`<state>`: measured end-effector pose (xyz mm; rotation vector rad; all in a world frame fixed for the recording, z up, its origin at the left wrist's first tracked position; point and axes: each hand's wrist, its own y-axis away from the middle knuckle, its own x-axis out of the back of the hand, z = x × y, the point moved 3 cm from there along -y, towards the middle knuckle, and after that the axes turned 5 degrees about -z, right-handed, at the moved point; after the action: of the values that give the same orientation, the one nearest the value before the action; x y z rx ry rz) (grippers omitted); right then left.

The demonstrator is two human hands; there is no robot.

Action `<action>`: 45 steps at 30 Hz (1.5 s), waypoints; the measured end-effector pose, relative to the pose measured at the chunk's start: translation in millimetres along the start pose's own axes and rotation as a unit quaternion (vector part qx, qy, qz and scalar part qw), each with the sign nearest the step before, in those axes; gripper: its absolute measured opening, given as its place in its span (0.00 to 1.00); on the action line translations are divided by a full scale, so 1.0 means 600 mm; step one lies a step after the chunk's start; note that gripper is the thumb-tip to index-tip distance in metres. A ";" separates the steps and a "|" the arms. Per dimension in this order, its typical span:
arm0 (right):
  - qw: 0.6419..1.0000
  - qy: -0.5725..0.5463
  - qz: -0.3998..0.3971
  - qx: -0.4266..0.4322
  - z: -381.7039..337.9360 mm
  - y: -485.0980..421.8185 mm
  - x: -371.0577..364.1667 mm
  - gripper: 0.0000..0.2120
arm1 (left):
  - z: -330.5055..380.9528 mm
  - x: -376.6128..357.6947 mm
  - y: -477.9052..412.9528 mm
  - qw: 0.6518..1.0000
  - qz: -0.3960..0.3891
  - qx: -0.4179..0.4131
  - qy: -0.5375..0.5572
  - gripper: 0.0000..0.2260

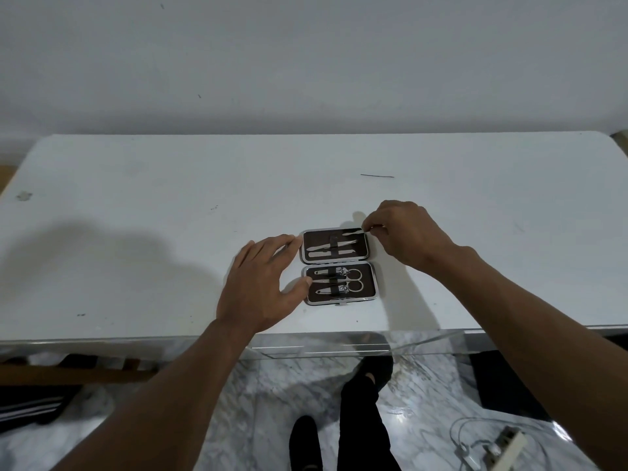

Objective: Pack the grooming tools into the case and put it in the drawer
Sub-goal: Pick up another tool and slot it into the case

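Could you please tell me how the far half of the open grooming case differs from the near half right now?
The far half holds slim straight tools; the near half holds scissors and two clippers. The right hand is pinching a thin tool at the far half's back edge, while the left hand touches the near half's left end. Both are dark-lined, metal-rimmed, with a central strap, lying flat on the white table.

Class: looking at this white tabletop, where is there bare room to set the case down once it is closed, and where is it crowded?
Free: the wide stretch left of the left hand, and the strip between the open case and the wall. Crowded: around the case, flanked by both hands, the right hand pinching a thin tool at its far corner.
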<state>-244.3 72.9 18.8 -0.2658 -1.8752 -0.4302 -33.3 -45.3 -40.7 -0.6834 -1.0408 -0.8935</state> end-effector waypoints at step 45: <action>0.999 -0.040 -0.023 0.004 -0.051 -0.035 -0.019 0.08 | -0.001 0.003 0.000 1.000 0.019 -0.002 0.018 0.28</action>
<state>-222.4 41.6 13.6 -0.2381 -1.9639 -0.4479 -32.8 -46.2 -39.0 -0.6867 -0.9905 -0.8719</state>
